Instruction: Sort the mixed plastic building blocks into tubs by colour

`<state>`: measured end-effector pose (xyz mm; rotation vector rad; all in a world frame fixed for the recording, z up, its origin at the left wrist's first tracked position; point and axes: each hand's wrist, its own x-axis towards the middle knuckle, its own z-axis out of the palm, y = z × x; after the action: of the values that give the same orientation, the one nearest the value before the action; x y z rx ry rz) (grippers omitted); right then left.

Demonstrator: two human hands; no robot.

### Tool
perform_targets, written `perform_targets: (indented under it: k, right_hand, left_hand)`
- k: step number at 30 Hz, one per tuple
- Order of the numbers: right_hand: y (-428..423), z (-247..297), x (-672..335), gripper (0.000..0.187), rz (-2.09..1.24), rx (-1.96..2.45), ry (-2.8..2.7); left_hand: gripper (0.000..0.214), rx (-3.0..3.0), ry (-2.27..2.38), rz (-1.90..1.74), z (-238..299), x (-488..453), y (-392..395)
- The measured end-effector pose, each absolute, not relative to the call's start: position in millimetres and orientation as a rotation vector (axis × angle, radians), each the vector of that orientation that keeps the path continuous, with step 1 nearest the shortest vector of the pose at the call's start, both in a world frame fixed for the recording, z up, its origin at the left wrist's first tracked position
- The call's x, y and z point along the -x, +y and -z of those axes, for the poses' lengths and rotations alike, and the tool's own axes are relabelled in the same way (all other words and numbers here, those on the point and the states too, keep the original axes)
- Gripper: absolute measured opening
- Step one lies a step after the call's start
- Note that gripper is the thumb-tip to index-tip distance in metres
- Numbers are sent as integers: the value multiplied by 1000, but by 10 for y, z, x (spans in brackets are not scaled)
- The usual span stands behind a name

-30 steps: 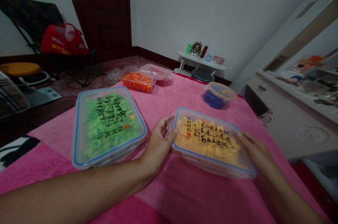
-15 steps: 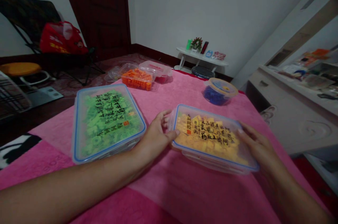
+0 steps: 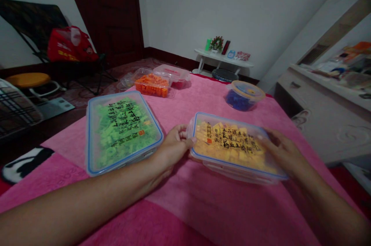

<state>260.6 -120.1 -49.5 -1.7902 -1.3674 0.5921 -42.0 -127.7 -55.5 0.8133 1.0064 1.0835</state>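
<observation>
Between my two hands is a clear plastic food container (image 3: 232,147) with a blue-edged lid, black writing on top and yellow pieces inside. My left hand (image 3: 176,143) grips its left end, thumb on the lid's edge and fingers curled around the side. At the opposite end my right hand (image 3: 282,149) clasps it, thumb on the lid. The lid looks closed. A similar container (image 3: 124,134) full of green pieces lies left of my left hand, its near edge partly behind my forearm.
Farther back on the pink cloth (image 3: 199,97) stand a clear box of orange pieces (image 3: 152,85), a box with red contents (image 3: 175,76) and a round tub of blue pieces (image 3: 243,96). A cabinet (image 3: 327,111) rises at the right; a stool (image 3: 27,80) stands at the left.
The view has shifted slightly, so most things sit a little farther right. Both hands keep their hold on the container of yellow pieces, and my right thumb lies slightly further over the lid.
</observation>
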Motion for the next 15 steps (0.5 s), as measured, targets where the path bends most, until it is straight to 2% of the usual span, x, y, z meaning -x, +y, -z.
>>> perform_targets:
  k: [3,5,8,12,15]
  right_hand:
    - [-1164,507,-2669,39,-595,1798,-1491]
    - [-1172,506,-2682,38,-505,1859,-1542]
    - [-1208,482,-2661,39,-384,2007,-1633]
    - [-1247,422,-2623,43,-367,2108,-1703]
    - [-1257,388,-2622,43,-343,2155,-1739]
  left_hand:
    - [60,-959,1113,-1091,572,409,-1282]
    - [61,-1235,1218,-1134,559,408,-1304]
    - [49,-1920,1253,-1102,479,398,-1349]
    - [36,-2508,1010,-749,323,299,-1380]
    - [54,-2599,949,-625,252,174,-1343]
